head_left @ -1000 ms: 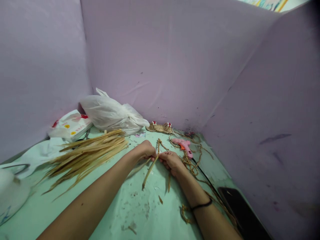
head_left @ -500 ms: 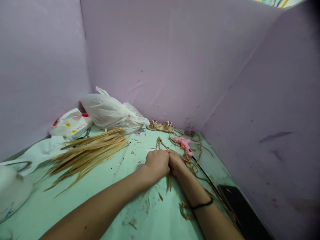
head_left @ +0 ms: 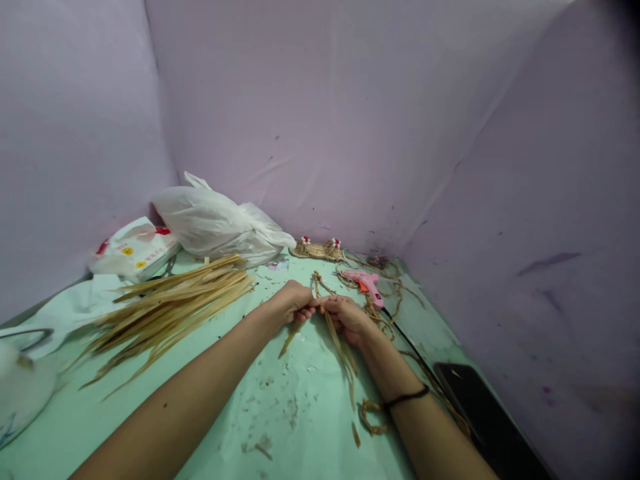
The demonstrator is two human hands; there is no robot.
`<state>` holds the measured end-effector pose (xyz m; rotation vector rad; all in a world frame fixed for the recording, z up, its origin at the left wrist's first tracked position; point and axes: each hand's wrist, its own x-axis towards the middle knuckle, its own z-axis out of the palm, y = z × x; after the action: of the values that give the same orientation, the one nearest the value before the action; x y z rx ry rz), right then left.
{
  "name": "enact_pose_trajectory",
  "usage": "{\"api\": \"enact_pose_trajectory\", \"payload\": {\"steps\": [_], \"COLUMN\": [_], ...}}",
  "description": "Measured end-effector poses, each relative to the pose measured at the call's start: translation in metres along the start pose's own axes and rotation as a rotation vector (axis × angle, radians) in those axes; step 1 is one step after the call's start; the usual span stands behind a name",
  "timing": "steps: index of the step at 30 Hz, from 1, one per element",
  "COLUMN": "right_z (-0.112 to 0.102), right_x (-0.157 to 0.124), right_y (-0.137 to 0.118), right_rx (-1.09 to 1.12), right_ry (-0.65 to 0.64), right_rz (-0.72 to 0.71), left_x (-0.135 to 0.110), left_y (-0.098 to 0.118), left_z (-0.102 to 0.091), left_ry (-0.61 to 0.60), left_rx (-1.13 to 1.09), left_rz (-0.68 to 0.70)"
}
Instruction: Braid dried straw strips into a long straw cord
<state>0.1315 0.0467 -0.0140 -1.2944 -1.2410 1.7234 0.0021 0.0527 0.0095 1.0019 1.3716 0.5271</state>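
My left hand (head_left: pixel 299 302) and my right hand (head_left: pixel 344 315) meet over the middle of the table, fingertips pinched close together. Both are closed on dried leaf strips (head_left: pixel 341 350). One short end hangs below my left hand, and longer ends trail down beneath my right. Just beyond the fingers a braided cord (head_left: pixel 317 283) of the same straw colour runs away from me; where it joins the strips is hidden by my fingers. A dark band circles my right wrist.
A bundle of dried strips (head_left: pixel 175 313) lies left, before a white plastic bag (head_left: pixel 215 223) and a tissue pack (head_left: pixel 137 250). A pink glue gun (head_left: pixel 367 285), loose braided cord, a woven piece (head_left: pixel 317 251) and a black phone (head_left: pixel 480 413) lie beyond and right. Purple walls enclose the table.
My hands have drawn slightly apart, the left one shifting left and turning so its fingers show. More of the strips now hang below them. A small loose scrap lies farther right.
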Motion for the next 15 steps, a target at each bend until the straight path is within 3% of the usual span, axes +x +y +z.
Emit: {"api": "enact_pose_trajectory", "payload": {"steps": [5,10,15], "right_z": [-0.011,-0.011,-0.004], "right_x": [0.002,0.005,-0.009], "right_y": [0.002,0.001,-0.014], "right_rx": [-0.129,-0.452,-0.858], "right_ry": [-0.051,0.033,0.359], "right_rz": [-0.084,-0.268,-0.269], "left_x": [0.001,0.006,0.004], "left_y": [0.001,-0.005,-0.005], "left_z": [-0.004,0.005,0.009], "left_ry": [0.076,0.179,0.219], "left_rx": [0.107,0.143,0.129], "left_rz": [0.037,0.065,0.094]}}
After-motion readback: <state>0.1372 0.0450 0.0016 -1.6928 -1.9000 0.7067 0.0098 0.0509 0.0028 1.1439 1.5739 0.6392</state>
